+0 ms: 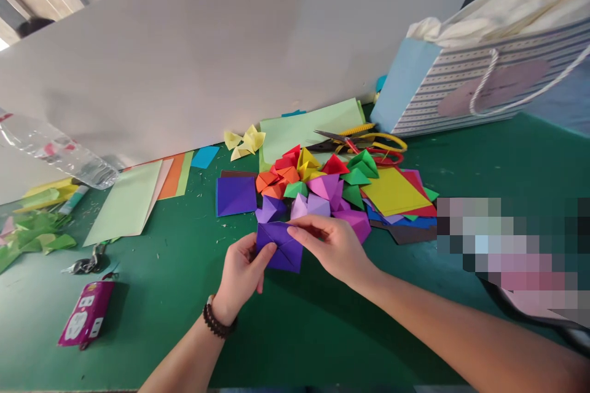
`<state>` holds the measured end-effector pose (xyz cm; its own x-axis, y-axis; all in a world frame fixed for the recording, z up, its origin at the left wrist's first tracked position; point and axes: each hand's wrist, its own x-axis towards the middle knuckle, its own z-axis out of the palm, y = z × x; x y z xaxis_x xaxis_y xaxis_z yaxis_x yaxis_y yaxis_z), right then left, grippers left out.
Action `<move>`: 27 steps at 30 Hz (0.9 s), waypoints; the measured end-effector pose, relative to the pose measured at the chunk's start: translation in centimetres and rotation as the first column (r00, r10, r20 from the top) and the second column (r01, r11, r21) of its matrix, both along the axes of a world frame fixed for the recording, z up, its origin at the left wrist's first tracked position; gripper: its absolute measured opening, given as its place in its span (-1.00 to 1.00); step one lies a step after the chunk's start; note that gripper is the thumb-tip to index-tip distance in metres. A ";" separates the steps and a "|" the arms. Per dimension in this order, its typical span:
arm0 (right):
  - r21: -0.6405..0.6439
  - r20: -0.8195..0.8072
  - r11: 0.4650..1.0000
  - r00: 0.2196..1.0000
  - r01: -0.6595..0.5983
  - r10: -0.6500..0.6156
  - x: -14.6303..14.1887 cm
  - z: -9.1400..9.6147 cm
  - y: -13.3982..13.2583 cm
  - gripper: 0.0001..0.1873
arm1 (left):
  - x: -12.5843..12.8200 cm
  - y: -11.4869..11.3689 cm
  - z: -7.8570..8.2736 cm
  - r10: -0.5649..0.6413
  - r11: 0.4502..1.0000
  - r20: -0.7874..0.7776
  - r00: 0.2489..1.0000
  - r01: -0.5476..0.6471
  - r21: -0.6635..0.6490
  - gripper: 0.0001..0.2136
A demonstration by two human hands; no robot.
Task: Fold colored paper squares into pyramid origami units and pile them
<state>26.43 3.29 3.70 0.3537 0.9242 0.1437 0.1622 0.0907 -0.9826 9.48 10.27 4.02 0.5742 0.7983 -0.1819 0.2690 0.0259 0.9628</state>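
Between my two hands is a square of purple paper (286,256), with crease lines meeting near its middle. My left hand (246,267) pinches its left side, thumb on top. At the upper right edge my right hand (329,245) grips the same sheet between thumb and fingers. Just beyond lie folded paper pieces in purple, lilac (318,205), orange (273,183), red, yellow and green (363,164). A stack of dark purple squares (236,196) rests to the left of them.
Scissors (387,142) lie behind the folded pieces, near a striped paper bag (461,86). Coloured squares (395,190) are stacked at right. On the left are a plastic bottle (59,150), pale green sheets (124,202), green scraps (37,233) and a magenta packet (87,313).
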 end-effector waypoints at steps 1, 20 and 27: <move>0.006 0.015 1.000 1.000 -0.008 0.008 0.0 0.0 0.0 -0.75 | 0.0 0.0 0.1 -0.014 1.000 -0.017 1.000 0.013 -0.005 -0.66; 0.366 0.499 0.922 0.863 -0.129 -0.077 0.4 -0.2 -0.4 -0.84 | -0.4 0.3 -0.4 -0.097 0.994 -0.199 0.975 0.107 0.039 -0.70; 0.581 0.759 0.720 0.572 -0.380 -0.310 0.7 0.1 -0.7 -0.71 | -0.8 0.2 2.3 -0.085 0.943 -0.075 0.994 0.104 0.316 -0.84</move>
<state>27.16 2.56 3.79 -0.2532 0.4667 0.8474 0.7724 0.6250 -0.1134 8.65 10.46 6.27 0.6457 0.7626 0.0375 0.3118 -0.3082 0.8988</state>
